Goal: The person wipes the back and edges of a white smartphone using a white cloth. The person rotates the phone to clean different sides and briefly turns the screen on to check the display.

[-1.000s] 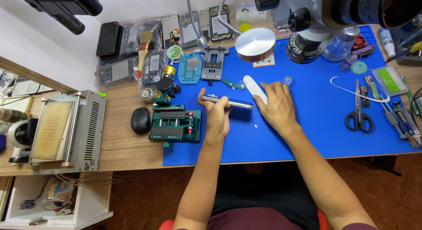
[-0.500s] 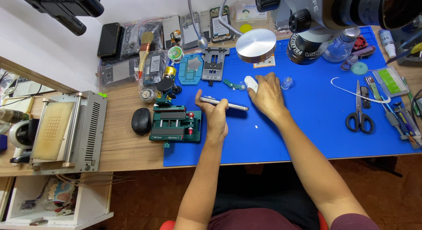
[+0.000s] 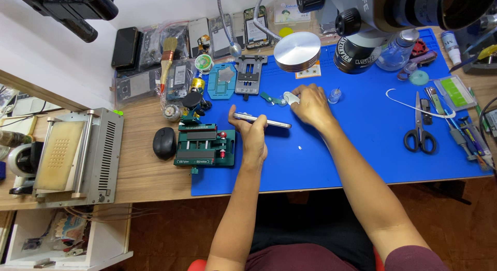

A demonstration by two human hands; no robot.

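Note:
My left hand (image 3: 252, 130) holds a slim silver phone (image 3: 261, 120) on edge, a little above the blue work mat (image 3: 362, 146). My right hand (image 3: 310, 104) lies farther back on the mat, its fingers closed around a small white object (image 3: 291, 98). Just left of that hand lies a small green part (image 3: 272, 99). A tiny clear vial (image 3: 334, 96) stands to the right of my right hand. A small white speck (image 3: 300, 147) lies on the mat between my forearms.
A green clamp fixture (image 3: 204, 146) and a black mouse (image 3: 164, 143) sit left of my left hand. A microscope (image 3: 373, 22) and round metal disc (image 3: 297, 51) stand at the back. Scissors (image 3: 419, 128) and tools lie at the right. A grey machine (image 3: 77, 157) sits far left.
My right hand has moved away from me, toward the back of the mat, taking the white object with it. My left hand has kept the phone in nearly the same place.

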